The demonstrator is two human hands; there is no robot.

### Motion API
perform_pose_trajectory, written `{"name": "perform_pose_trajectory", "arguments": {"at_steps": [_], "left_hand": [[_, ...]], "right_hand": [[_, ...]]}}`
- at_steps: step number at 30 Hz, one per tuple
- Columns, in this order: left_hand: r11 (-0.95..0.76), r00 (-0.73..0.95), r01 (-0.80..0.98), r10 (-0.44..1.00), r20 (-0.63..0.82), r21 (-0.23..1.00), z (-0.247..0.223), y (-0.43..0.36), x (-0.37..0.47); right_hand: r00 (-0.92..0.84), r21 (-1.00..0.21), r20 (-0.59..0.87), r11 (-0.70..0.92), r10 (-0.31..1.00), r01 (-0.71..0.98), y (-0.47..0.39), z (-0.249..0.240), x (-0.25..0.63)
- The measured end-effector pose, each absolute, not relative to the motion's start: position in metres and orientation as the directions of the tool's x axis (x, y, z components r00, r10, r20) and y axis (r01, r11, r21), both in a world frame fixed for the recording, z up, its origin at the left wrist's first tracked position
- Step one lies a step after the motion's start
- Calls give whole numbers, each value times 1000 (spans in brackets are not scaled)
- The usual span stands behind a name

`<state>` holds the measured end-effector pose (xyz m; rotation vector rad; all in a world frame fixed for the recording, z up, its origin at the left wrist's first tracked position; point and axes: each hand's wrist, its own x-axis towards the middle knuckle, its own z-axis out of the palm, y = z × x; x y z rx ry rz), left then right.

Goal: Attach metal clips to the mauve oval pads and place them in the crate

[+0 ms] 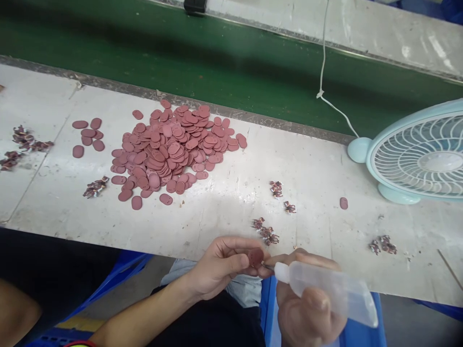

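Between the thumb and fingers of my left hand (220, 267) is a reddish-brown oval disc (256, 257), held just off the table's front edge. My right hand (307, 308) grips a translucent squeeze bottle (334, 291) lying on its side in the fingers. The bottle's white cap and thin dark nozzle point left, with the tip at the disc's lower right edge; whether it touches, I cannot tell. Just beyond my hands lie small brown figurines (267, 233), with more figurines (276, 189) farther back. A large heap of matching oval discs (170, 149) covers the table to the left.
A light blue fan (434, 154) stands at the right, its white cord (321, 72) crossing the green conveyor belt (235, 67) behind the table. A lone disc (343, 203) and figurines (383, 245) lie near it. A blue bin (361, 320) is below. Another person's arm (16, 308) shows at left.
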<state>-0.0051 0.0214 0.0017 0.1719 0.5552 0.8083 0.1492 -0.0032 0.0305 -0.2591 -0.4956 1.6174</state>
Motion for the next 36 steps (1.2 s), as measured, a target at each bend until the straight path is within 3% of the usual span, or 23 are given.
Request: {"name": "perform_pose_trajectory", "arguments": {"at_steps": [4, 7, 10, 13, 15, 16, 17, 18, 19, 20, 21, 23, 26, 31, 36], "left_hand": [[678, 545, -641, 733, -407, 361, 1, 23, -10], [687, 548, -621, 725, -417, 378, -1, 25, -15], [684, 525, -614, 727, -443, 394, -4, 26, -22], [675, 486, -613, 732, -476, 412, -7, 27, -31], [667, 456, -615, 736, -501, 420, -9, 27, -37], [661, 439, -619, 739, -512, 424, -9, 27, -39], [656, 423, -623, 741, -521, 426, -10, 28, -42], [651, 410, -627, 742, -530, 428, -10, 28, -43], [649, 400, -629, 742, -537, 428, -10, 28, -45], [648, 395, -630, 741, -543, 428, -10, 29, -46], [648, 393, -631, 741, -545, 426, -10, 29, -46], [650, 395, -632, 739, -545, 423, -9, 30, -46], [654, 404, -625, 738, -540, 425, -8, 30, -47], [660, 408, -615, 734, -543, 431, -8, 26, -46], [683, 430, -594, 716, -550, 425, -7, 25, -42]], "right_hand": [[-125, 115, 313, -168, 942, -979, 24, 0, 181], [-142, 530, 119, -184, 983, -828, 38, -27, 217], [-298, 660, -100, -161, 949, -733, 40, -41, 253], [-400, 482, -155, -285, 903, -829, 31, -33, 270], [-302, 134, -272, -275, 914, -952, 19, -20, 263], [-173, -140, -333, -230, 927, -963, 12, -13, 254], [-11, -448, -361, -183, 933, -875, 6, -7, 243], [133, -743, -336, -176, 932, -645, 1, -3, 232], [224, -934, -259, -185, 940, -304, -3, 0, 222], [232, -983, -158, -176, 960, 58, -4, 1, 213], [175, -929, -60, -119, 983, 350, -5, 0, 207], [-17, -756, 45, 45, 999, 653, -2, -4, 204], [-174, -642, 76, 182, 982, 745, 0, -10, 213], [-179, -559, -61, 116, 982, 821, -5, -3, 226], [-211, -484, -24, 173, 977, 858, -4, 1, 225]]}}
